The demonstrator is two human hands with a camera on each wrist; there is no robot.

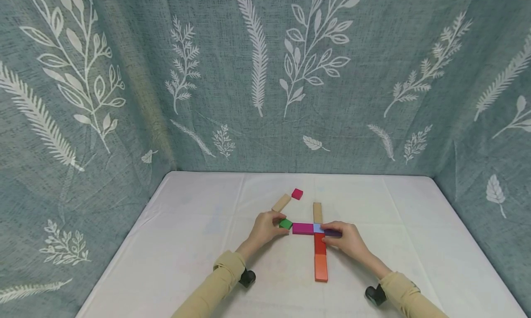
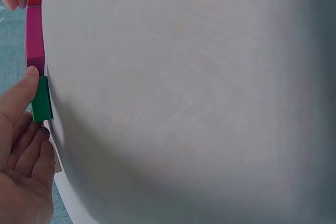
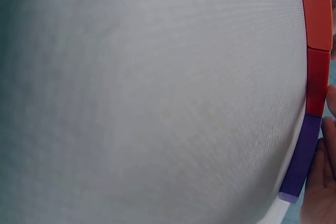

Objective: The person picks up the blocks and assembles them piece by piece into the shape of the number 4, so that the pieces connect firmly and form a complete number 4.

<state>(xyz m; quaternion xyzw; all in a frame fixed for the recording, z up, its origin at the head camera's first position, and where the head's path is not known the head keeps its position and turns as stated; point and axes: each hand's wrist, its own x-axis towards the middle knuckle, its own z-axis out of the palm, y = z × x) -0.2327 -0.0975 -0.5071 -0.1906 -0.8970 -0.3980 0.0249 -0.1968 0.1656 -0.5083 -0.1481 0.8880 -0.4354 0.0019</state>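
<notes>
In the head view, my left hand [image 1: 265, 226] pinches a green block [image 1: 286, 224] between thumb and fingertips. The green block is just off the left end of a magenta block [image 1: 303, 228]. My right hand [image 1: 346, 238] lies over a dark purple block [image 1: 333, 232], its fairly straight index finger reaching a light blue block [image 1: 317, 228]. Its thumb tip is by the red block [image 1: 320, 244]. An orange block [image 1: 321, 267] continues the line below the red one. A bare wooden block [image 1: 317, 212] extends above the light blue one, making a cross shape.
A second wooden block [image 1: 281, 203] lies slanted behind my left hand, with a crimson cube [image 1: 297, 194] beyond it. A white cloth covers the table [image 1: 199, 244]. Grey-green leaf-patterned curtains [image 1: 265, 78] enclose the back and sides.
</notes>
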